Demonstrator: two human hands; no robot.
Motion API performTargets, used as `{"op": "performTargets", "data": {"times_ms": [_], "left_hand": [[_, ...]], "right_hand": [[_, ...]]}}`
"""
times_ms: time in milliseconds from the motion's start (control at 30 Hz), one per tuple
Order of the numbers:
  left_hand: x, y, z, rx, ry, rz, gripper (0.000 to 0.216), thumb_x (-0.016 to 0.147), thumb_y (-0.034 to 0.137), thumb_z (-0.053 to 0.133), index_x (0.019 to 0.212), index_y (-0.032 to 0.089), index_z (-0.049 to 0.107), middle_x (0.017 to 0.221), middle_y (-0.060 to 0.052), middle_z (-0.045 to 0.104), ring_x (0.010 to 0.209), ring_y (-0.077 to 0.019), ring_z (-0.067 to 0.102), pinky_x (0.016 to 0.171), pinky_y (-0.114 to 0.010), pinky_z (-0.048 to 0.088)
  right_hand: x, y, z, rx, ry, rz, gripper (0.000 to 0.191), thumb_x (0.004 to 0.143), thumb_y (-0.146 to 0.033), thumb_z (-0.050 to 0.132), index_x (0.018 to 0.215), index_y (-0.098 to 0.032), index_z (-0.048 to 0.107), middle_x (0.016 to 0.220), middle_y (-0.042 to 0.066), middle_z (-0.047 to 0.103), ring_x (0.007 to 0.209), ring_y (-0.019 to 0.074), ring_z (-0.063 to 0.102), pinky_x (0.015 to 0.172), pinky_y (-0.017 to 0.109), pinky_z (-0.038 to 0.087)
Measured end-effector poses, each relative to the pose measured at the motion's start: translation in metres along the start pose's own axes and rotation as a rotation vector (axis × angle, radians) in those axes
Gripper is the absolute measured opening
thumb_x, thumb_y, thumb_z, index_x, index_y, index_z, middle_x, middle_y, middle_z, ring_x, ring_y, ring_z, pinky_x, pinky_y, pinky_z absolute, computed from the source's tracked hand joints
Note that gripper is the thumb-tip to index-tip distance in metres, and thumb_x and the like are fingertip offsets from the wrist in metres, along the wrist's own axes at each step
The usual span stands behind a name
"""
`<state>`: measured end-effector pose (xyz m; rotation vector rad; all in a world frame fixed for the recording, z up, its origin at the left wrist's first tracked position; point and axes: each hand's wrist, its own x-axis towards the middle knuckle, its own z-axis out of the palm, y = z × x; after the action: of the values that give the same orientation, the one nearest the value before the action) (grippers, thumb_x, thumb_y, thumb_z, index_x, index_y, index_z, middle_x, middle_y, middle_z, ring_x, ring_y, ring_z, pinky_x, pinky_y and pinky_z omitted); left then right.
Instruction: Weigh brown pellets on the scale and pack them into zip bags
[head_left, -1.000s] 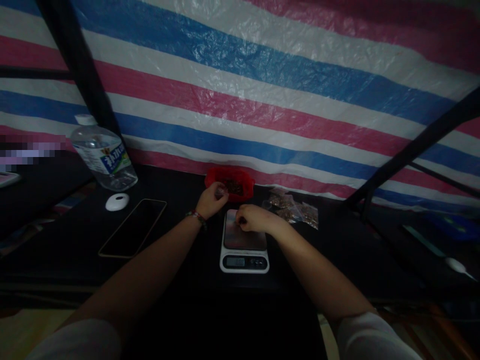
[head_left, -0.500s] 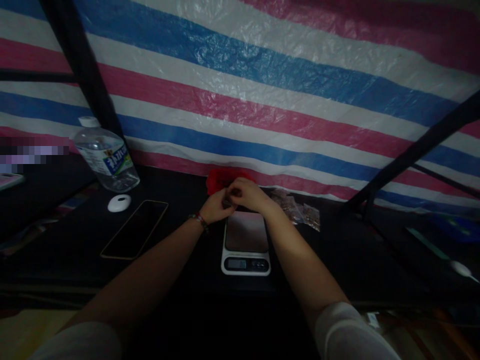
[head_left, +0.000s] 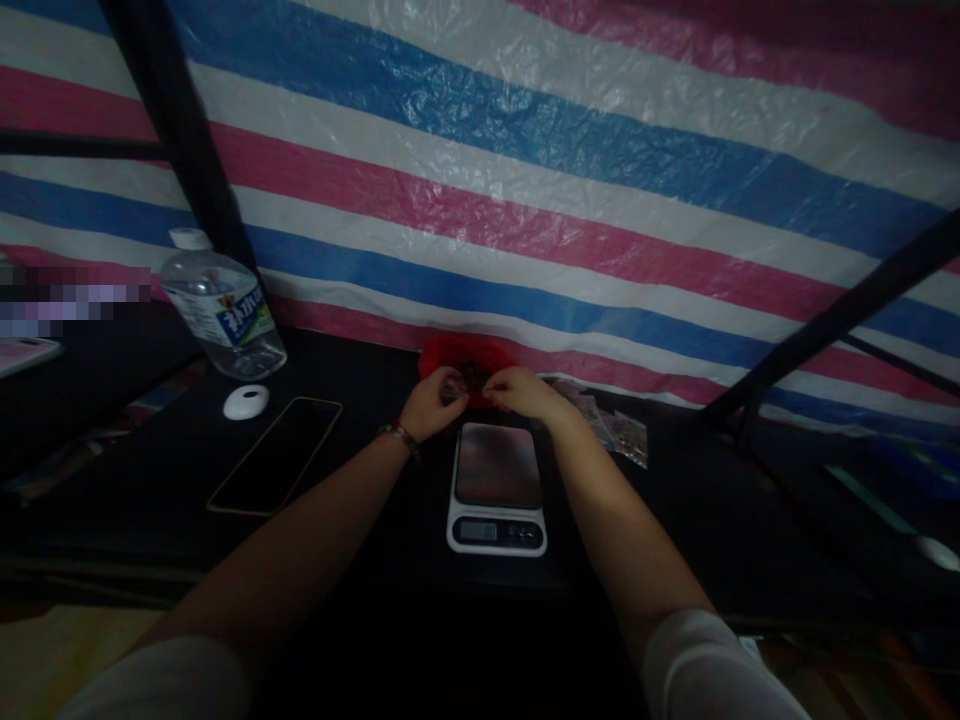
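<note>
My left hand (head_left: 429, 403) and my right hand (head_left: 519, 391) are both raised in front of a red bowl (head_left: 465, 353) of small dark pieces at the back of the dark table. Both hands have their fingers curled and pinched together. The left hand pinches something small and pale that I cannot make out. The right hand's fingertips are at the bowl's rim. A white kitchen scale (head_left: 496, 487) with a bare metal plate lies just in front of both hands.
Small clear filled bags (head_left: 624, 435) lie right of the scale. A phone (head_left: 275, 454), a white round cap-like object (head_left: 246, 401) and a water bottle (head_left: 223, 308) stand at the left. A striped tarp (head_left: 525, 180) hangs behind. Black frame bars cross at both sides.
My right hand left the scale plate, went up to meet the left hand in front of the bowl, then drew slightly apart to the right. The left hand stayed near the bowl.
</note>
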<state>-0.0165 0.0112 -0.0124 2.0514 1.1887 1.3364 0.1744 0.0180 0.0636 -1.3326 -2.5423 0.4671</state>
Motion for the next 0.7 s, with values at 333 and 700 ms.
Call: {"op": "performTargets", "data": {"times_ms": [333,700], "left_hand": [[0.002,-0.003,-0.001,0.034,0.018,-0.026,0.032,0.075,0.031,0.060,0.104,0.018,0.055,0.091,-0.005,0.066,0.082,-0.0185,0.064,0.074,-0.030,0.050],[0.003,-0.002,-0.001,0.043,0.013,-0.045,0.031,0.075,0.032,0.059,0.102,0.018,0.056,0.091,-0.005,0.066,0.082,-0.0186,0.065,0.073,-0.030,0.051]], "right_hand": [[0.014,0.024,0.042,-0.253,-0.194,0.080,0.025,0.076,-0.012,0.053,0.093,-0.017,0.071,0.091,0.008,0.071,0.082,0.0172,0.064,0.070,0.022,0.042],[0.009,0.016,0.037,-0.027,-0.231,0.047,0.024,0.079,-0.010,0.051,0.095,-0.014,0.068,0.093,0.006,0.070,0.079,0.0132,0.062,0.068,0.019,0.042]]}}
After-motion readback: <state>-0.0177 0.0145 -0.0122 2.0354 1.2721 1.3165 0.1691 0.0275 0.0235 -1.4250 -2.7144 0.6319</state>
